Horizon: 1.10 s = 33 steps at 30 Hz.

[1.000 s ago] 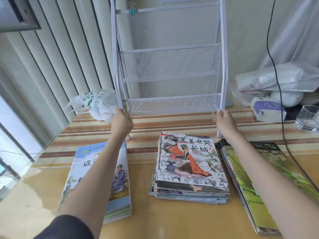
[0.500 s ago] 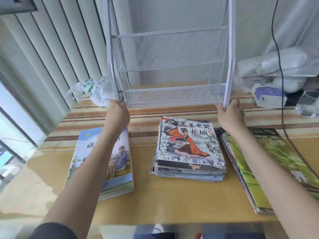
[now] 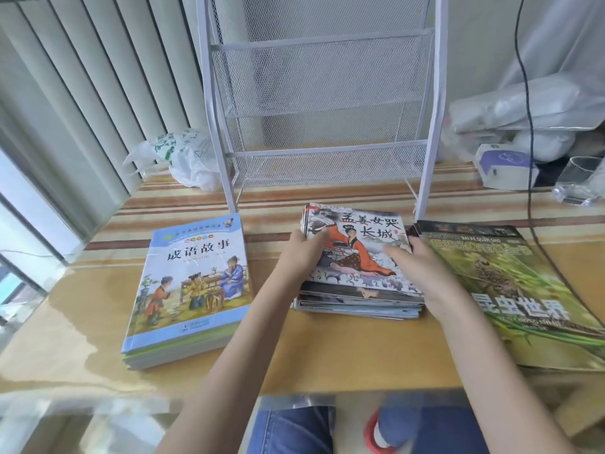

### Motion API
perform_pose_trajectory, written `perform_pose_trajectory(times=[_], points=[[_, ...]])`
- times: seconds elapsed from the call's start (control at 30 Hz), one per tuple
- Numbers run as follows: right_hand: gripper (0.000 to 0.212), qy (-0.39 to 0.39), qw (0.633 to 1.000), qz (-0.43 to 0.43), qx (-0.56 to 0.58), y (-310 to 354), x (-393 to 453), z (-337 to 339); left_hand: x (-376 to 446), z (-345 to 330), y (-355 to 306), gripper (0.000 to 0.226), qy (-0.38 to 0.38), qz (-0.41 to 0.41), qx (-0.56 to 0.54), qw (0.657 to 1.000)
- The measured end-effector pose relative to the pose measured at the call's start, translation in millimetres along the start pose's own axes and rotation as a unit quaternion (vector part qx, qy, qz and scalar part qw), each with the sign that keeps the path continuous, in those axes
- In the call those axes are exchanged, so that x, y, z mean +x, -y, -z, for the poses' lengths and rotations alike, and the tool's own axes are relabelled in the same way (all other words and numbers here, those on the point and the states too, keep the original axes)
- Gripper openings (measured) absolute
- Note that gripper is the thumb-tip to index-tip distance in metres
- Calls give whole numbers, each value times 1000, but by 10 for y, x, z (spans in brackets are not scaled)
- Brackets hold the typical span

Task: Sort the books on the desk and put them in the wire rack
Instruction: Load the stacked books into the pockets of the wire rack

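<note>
A white wire rack (image 3: 322,93) with mesh shelves stands at the back of the desk. Three piles of books lie in front of it: a blue pile (image 3: 193,290) on the left, a middle pile (image 3: 360,257) topped by a picture book with a figure in an orange robe, and a green magazine pile (image 3: 510,283) on the right. My left hand (image 3: 302,253) grips the left edge of the middle pile's top books, thumb on the cover. My right hand (image 3: 415,263) holds their right edge, thumb on top as well.
A white plastic bag (image 3: 183,158) lies left of the rack. At the right sit a tissue pack (image 3: 501,165), a clear glass (image 3: 579,185), wrapped bundles (image 3: 523,106) and a hanging black cable (image 3: 527,93). Vertical blinds line the left wall.
Both hands let go of the rack's lower legs and came down onto the middle pile of books, taking hold of its sides. The rack stands further back on the desk.
</note>
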State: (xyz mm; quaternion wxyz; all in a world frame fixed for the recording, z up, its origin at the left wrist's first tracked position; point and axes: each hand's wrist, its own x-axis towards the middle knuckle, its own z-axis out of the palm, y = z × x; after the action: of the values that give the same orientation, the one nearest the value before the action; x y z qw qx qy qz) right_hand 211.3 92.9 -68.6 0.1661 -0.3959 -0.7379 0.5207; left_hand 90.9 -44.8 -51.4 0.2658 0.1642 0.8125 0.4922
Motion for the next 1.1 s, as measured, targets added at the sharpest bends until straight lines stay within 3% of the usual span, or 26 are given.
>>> perform_pose_trajectory(times=[0.07, 0.17, 0.37, 0.67, 0.93, 1.1], points=[[72, 26, 999, -22, 39, -41, 11, -1, -16, 19, -27, 60, 3, 28, -59, 998], [64, 51, 989, -47, 128, -37, 20, 51, 102, 43, 59, 86, 12, 58, -131, 990], [60, 58, 979, -51, 187, -46, -21, 81, 54, 16, 53, 39, -9, 58, -157, 986], [59, 20, 989, -29, 141, 6, -37, 38, -33, 15, 38, 28, -23, 20, -197, 980], [59, 3, 994, 6, 109, 22, -74, 16, -135, 6, -20, 4, -19, -74, -196, 978], [59, -3, 996, 21, 91, 20, -60, -5, -173, 4, -6, 10, -10, -96, -204, 974]])
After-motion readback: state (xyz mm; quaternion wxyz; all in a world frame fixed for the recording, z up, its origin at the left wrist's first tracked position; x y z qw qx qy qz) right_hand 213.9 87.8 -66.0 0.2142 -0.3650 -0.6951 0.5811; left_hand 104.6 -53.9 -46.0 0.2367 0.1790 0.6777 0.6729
